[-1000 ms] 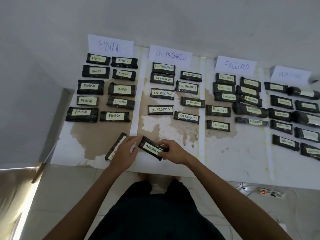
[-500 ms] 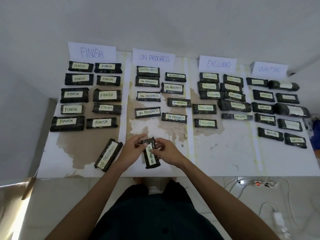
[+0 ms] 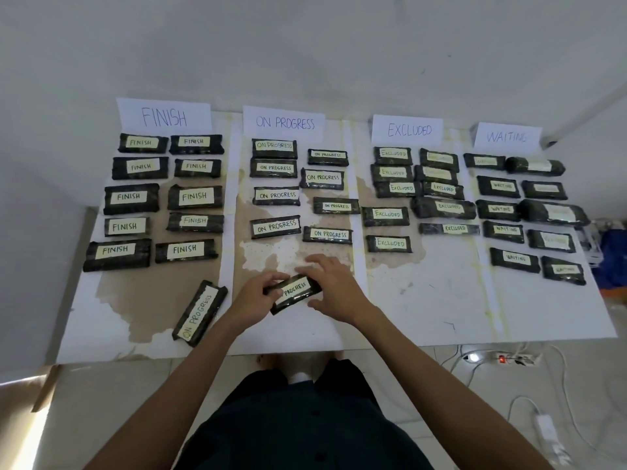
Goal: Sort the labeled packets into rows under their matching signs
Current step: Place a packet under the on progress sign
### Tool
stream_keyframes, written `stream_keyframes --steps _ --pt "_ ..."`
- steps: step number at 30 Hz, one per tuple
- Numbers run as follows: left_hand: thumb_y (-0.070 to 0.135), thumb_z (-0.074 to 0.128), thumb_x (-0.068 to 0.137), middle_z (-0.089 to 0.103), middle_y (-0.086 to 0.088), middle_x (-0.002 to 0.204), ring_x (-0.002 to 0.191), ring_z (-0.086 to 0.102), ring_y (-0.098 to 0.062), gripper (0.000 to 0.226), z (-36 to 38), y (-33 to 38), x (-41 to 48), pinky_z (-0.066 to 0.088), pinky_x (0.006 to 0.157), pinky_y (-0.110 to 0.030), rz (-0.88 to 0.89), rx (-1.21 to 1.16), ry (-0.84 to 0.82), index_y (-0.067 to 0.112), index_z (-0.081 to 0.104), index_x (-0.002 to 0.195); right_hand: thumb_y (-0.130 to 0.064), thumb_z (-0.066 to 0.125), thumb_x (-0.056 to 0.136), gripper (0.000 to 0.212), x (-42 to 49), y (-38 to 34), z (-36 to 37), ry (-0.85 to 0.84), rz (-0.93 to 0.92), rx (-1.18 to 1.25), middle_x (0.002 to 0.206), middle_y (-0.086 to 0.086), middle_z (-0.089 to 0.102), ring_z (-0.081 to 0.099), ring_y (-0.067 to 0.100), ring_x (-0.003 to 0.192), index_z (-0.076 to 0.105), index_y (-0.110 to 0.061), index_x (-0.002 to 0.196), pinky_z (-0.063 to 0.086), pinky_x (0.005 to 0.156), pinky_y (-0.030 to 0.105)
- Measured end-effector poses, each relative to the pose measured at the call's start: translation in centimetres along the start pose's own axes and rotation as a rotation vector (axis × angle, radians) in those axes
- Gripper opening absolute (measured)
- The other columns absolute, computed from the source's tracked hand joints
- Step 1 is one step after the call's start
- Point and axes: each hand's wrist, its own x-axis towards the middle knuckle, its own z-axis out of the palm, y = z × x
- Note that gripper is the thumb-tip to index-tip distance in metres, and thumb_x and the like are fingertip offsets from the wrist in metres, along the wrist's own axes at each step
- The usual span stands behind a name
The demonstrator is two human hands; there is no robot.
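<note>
Left hand (image 3: 252, 300) is curled round an ON PROGRESS packet (image 3: 294, 290), steadied by spread right hand (image 3: 334, 290), apparently for row alignment.

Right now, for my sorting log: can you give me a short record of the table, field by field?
held packet: ON PROGRESS, tilted, below its column
left hand: grips its left end
right hand: touches its right end, fingers spread
loose packet: ON PROGRESS, slanted, near front edge
ON PROGRESS sign: eight packets placed under it
</note>
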Motion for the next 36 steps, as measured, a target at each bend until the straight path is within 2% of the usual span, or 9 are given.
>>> stream_keyframes --steps 5,8,11,15,19,23,28,31,36 --pt "0.000 0.051 0.089 0.061 -0.006 0.114 0.100 0.057 -0.020 0.033 -2.0 0.6 2.1 0.049 0.072 -0.024 0.016 0.086 0.050 0.019 0.061 0.113 -0.004 0.071 0.071 0.041 3.2 -0.8 -0.3 0.024 -0.163 -0.057 0.104 0.013 0.064 0.058 0.031 0.089 0.064 -0.010 0.111 0.051 0.072 0.044" --pt "0.003 0.052 0.088 0.061 -0.005 0.114 0.096 0.055 -0.016 0.034 -3.4 1.0 4.2 0.045 0.079 -0.024 0.018 0.158 0.200 0.017 0.057 0.119 -0.005 0.073 0.070 0.041 6.4 -0.6 0.5 0.066 -0.120 -0.097 0.103 0.014 0.066 0.055 0.032 0.091 0.065 -0.006 0.110 0.047 0.082 0.042" --pt "0.005 0.050 0.089 0.057 -0.007 0.121 0.108 0.055 -0.023 0.035 -4.9 0.8 5.4 0.048 0.093 -0.035 -0.002 0.136 0.298 0.015 0.054 0.122 -0.007 0.073 0.069 0.038 9.4 -0.4 2.2 0.033 -0.049 -0.050 0.104 0.014 0.067 0.056 0.034 0.096 0.065 -0.008 0.107 0.039 0.087 0.039" --pt "0.012 0.048 0.093 0.053 -0.007 0.129 0.118 0.049 -0.020 0.035 -7.0 -1.2 4.4 0.038 0.094 -0.026 0.042 0.199 0.313 0.013 0.051 0.128 -0.005 0.072 0.070 0.036 11.3 -0.5 3.7 -0.043 -0.007 -0.039 0.106 0.016 0.065 0.053 0.034 0.101 0.066 -0.008 0.105 0.036 0.093 0.038" --pt "0.004 0.047 0.090 0.053 -0.007 0.127 0.116 0.049 -0.021 0.038 -9.0 -4.0 2.1 0.039 0.101 -0.034 0.053 0.248 0.300 0.010 0.051 0.128 -0.006 0.070 0.071 0.050 10.8 -0.8 3.5 0.006 0.000 -0.189 0.114 0.018 0.055 0.047 0.037 0.104 0.059 -0.008 0.120 0.038 0.092 0.042" --pt "0.014 0.043 0.082 0.056 -0.007 0.122 0.110 0.049 -0.026 0.038 -10.0 -8.1 -1.0 0.040 0.098 -0.040 0.123 0.553 0.388 0.013 0.058 0.118 -0.004 0.059 0.081 0.041 9.8 -4.8 4.4 -0.032 -0.161 -0.230 0.124 0.017 0.054 0.049 0.033 0.111 0.058 -0.008 0.122 0.045 0.092 0.045" --pt "0.034 0.031 0.084 0.052 -0.018 0.128 0.115 0.048 -0.037 0.053 -8.8 -11.6 -4.9 0.040 0.096 -0.048 -0.049 0.543 0.424 0.007 0.052 0.125 0.012 0.056 0.078 0.058 9.9 -10.4 8.8 -0.237 -0.569 -0.224 0.139 0.019 0.046 0.043 0.037 0.126 0.051 -0.009 0.131 0.044 0.096 0.049" --pt "0.043 0.025 0.090 0.045 -0.013 0.138 0.125 0.041 -0.031 0.057 -8.7 -12.4 -6.0 0.036 0.104 -0.046 -0.088 0.514 0.390 0.010 0.047 0.130 -0.001 0.048 0.090 0.050 10.4 -12.7 9.9 -0.330 -0.626 -0.336 0.144 0.012 0.039 0.033 0.031 0.132 0.043 -0.015 0.137 0.035 0.099 0.042" --pt "0.051 0.016 0.086 0.042 -0.016 0.141 0.129 0.038 -0.032 0.071 -9.2 -11.6 -6.3 0.031 0.107 -0.043 -0.051 0.496 0.367 0.007 0.043 0.135 -0.010 0.046 0.093 0.036 10.7 -13.0 10.4 -0.342 -0.628 -0.512 0.125 0.011 0.052 0.045 0.031 0.115 0.049 -0.014 0.129 0.036 0.093 0.039"
